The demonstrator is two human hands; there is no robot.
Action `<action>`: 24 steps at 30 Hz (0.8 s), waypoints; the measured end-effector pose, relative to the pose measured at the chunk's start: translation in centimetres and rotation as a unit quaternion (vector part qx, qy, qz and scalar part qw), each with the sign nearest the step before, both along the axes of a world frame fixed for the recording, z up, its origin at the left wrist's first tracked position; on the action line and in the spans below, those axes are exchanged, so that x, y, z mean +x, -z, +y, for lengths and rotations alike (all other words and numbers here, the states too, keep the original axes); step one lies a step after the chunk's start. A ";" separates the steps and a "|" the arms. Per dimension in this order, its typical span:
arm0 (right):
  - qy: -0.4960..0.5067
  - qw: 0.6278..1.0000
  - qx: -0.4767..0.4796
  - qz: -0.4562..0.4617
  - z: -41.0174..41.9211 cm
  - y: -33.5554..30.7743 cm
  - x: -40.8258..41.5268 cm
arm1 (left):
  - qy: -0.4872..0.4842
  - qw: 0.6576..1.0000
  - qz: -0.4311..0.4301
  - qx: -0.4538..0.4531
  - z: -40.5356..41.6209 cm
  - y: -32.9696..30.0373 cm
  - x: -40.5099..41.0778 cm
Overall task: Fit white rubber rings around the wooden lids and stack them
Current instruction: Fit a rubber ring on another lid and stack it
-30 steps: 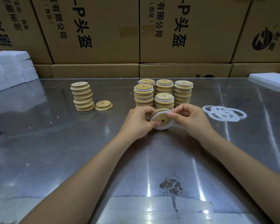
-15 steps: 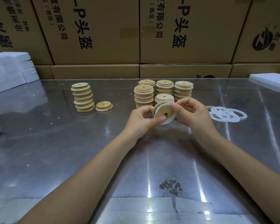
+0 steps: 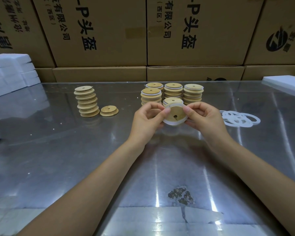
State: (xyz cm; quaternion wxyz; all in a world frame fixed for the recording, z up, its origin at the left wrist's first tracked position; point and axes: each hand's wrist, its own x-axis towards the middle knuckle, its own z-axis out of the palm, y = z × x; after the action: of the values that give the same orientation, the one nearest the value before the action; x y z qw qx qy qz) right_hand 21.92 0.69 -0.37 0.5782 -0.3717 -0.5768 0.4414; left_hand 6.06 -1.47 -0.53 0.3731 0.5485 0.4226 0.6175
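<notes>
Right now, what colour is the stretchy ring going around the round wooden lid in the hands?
White rubber ring, seen in the head view.

Both hands up over the table (image 3: 58, 159): left hand (image 3: 146, 123) and right hand (image 3: 205, 120) pinch one wooden lid (image 3: 174, 114), white ring (image 3: 170, 123) around its rim. Ringed stacks (image 3: 174, 92) just behind lid, bare stack (image 3: 87, 102) far left of it, loose rings (image 3: 239, 119) right.

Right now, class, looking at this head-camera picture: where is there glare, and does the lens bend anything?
Head view: bright streaks of glare run down the shiny table near the bottom edge; the wide lens makes the cardboard boxes lean outward; the lid between the hands stays fairly sharp.
</notes>
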 end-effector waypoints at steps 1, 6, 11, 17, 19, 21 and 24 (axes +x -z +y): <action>-0.001 1.000 -0.004 0.002 0.0 0.0 0.0 | 0.001 1.000 -0.011 -0.011 0.0 0.0 0.0; -0.009 1.000 -0.021 0.016 0.3 0.3 0.1 | 0.014 1.000 -0.007 -0.027 0.3 0.2 -0.3; -0.006 1.000 0.005 -0.005 0.5 0.1 0.5 | 0.001 0.990 0.134 0.042 1.0 0.2 -0.8; 0.004 0.993 0.097 -0.070 0.3 0.2 0.0 | 0.017 0.981 0.187 0.058 1.2 0.9 -0.8; 0.014 0.991 0.108 -0.077 0.3 0.3 0.0 | 0.009 0.988 0.149 0.040 1.2 0.8 -0.6; 0.010 0.992 0.101 -0.073 0.2 0.3 -0.1 | 0.009 0.990 0.135 0.028 1.1 0.7 -0.5; -0.039 0.999 0.034 0.004 0.0 0.2 -0.1 | 0.027 0.993 0.115 0.013 0.8 0.5 -0.4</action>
State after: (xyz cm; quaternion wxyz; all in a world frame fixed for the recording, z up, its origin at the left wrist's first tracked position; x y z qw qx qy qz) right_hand 21.78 0.66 -0.56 0.5754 -0.3270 -0.6030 0.4454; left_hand 5.64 -0.72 -1.07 0.3316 0.6320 0.4392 0.5456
